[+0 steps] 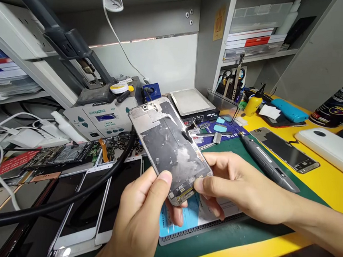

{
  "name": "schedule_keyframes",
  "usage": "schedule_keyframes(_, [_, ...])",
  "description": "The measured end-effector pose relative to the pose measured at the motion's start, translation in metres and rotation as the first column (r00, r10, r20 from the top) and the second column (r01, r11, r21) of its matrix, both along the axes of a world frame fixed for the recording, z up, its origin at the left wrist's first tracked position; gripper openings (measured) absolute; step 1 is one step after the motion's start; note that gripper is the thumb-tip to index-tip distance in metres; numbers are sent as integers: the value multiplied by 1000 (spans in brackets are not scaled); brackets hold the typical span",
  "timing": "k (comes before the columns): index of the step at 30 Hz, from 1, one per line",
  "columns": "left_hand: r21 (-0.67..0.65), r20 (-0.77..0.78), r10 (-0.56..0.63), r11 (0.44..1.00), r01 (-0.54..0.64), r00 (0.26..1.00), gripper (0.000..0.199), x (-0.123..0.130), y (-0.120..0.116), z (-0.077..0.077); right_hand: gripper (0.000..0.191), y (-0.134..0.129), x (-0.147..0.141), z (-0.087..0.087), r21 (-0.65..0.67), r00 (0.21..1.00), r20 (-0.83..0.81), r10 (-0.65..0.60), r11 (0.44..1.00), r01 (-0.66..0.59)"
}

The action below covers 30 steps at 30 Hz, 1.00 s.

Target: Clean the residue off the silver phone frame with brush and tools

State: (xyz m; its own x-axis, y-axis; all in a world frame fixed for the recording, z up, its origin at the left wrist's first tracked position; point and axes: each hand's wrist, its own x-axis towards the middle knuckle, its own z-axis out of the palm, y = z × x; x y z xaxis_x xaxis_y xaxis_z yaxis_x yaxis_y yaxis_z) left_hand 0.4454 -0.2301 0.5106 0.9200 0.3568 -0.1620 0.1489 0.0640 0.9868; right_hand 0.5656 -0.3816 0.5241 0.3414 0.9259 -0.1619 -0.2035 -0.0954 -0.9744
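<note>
Panel [165, 154], held above the left edge of the mat [199, 244], left hand [138, 217] gripping its lower-left edge and right hand [241, 186] pinching its lower-right, looked partway: back exposed, pale patches [184, 158] showing, dark film [155, 145] remaining.

A: What do we list in hand?
B: One phone panel [173, 144], grey-black, tilted; we count the left hand [139, 217] and right hand [241, 186] gripping its near end.
A: And around it?
B: We enter: green mat [224, 238], beneath; dark grey tool [264, 162], lying on the mat; second panel [286, 149], beside the tool; yellow bottle [254, 103], upright, farther back.
</note>
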Motion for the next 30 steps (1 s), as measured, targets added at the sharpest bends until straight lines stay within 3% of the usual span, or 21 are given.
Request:
schedule_keyframes(8, [-128,-31,-62,990,58,998,32,4,4,-3,13,-1,3,-8,-5,981,-189,-40,999,40])
schedule_keyframes(14, [-162,-55,-72,985,62,996,30,5,5,-2,8,-1,5,-8,12,971,-237,-25,1000,29])
schedule_keyframes(17, [-130,-28,-65,990,61,997,32,4,5,-3,8,0,5,-8,16,980,-200,-19,1000,22])
schedule_keyframes(24, [116,78,-1,993,-8,997,39,-2,1,-6,6,-4,0,-4,21,999,-16,-34,999,34])
schedule_keyframes(30, [142,108,20,989,-35,994,37,-4,-2,-7,10,-3,-5,-2,109,996,81,-31,994,22])
